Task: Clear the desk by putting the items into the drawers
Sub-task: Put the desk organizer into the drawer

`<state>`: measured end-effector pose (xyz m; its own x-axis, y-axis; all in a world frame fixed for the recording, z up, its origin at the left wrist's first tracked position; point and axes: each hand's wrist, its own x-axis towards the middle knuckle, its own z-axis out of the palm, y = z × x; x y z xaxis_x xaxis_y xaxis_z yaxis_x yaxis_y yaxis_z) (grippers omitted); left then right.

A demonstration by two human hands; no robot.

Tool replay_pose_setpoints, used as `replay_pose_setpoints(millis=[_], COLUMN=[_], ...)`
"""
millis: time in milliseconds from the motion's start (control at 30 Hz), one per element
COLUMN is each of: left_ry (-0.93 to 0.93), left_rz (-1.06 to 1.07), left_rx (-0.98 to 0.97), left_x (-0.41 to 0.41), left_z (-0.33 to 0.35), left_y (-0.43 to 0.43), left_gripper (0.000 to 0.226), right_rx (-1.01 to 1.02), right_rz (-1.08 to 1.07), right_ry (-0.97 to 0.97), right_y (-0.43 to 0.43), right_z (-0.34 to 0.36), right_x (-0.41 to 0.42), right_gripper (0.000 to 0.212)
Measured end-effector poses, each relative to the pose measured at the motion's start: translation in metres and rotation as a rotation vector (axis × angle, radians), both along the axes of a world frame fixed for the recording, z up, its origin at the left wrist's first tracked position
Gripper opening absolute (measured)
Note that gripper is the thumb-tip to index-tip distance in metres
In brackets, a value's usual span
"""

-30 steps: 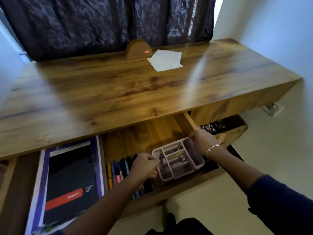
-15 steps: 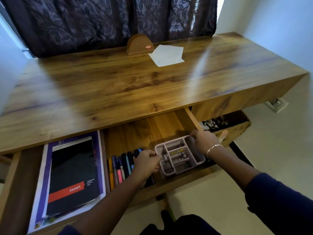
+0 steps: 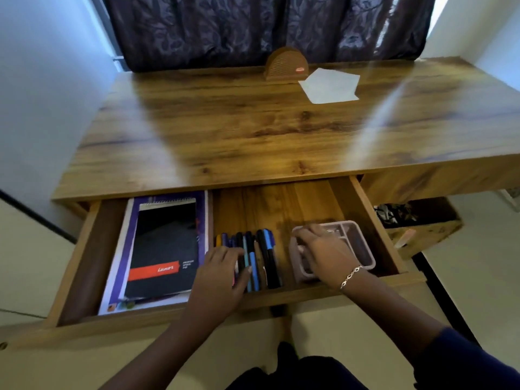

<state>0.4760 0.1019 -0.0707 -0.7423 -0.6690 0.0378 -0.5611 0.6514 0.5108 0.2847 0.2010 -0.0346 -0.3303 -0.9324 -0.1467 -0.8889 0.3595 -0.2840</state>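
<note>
In the open drawer [image 3: 374, 220] I see the notebook [image 3: 166, 249], the pens [image 3: 267, 257] and the grey organizer [image 3: 360, 243] already put inside. My left hand [image 3: 222, 274] lies on the pens with flat, straight fingers. My right hand [image 3: 326, 251] covers the organizer, but I cannot tell if its fingers grip the rim or only rest there. On the bench [image 3: 253, 130] the white paper [image 3: 330, 85] and the brown holder [image 3: 284, 64] are not yet cleared.

— Where's the light from?
— Daylight round the dark far curtain [image 3: 253, 26]; it streaks pale glare across the desk top [image 3: 253, 130].
— Sharp?
— Soft throughout, edges bowed, drawer [image 3: 281, 204] shadowed.
</note>
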Motion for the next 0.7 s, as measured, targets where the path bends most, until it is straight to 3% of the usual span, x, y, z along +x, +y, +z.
replay_pose_setpoints(millis=[100, 200, 267, 400, 700], left_ry=[-0.036, -0.097, -0.173, -0.21, -0.21], left_rz=[-0.016, -0.066, -0.146, -0.211, -0.163], left_rx=[-0.08, -0.02, -0.092, -0.153, -0.319], left_x=[0.018, 0.027, 0.032, 0.032, 0.014], left_z=[-0.001, -0.002, -0.009, -0.018, -0.025], left_y=[0.006, 0.014, 0.018, 0.015, -0.012], left_gripper=[0.066, 0.085, 0.077, 0.059, 0.064], right_rx=[0.001, 0.037, 0.054, -0.002, -0.042], right_rz=[0.099, 0.281, 0.347, 0.375, 0.337], right_ry=[-0.095, -0.112, -0.084, 0.011, 0.068], right_y=[0.001, 0.007, 0.012, 0.016, -0.011], right_z=[-0.005, -0.013, -0.022, -0.038, -0.04], right_x=[0.023, 0.037, 0.039, 0.036, 0.021], right_gripper=[0.041, 0.071, 0.083, 0.074, 0.073])
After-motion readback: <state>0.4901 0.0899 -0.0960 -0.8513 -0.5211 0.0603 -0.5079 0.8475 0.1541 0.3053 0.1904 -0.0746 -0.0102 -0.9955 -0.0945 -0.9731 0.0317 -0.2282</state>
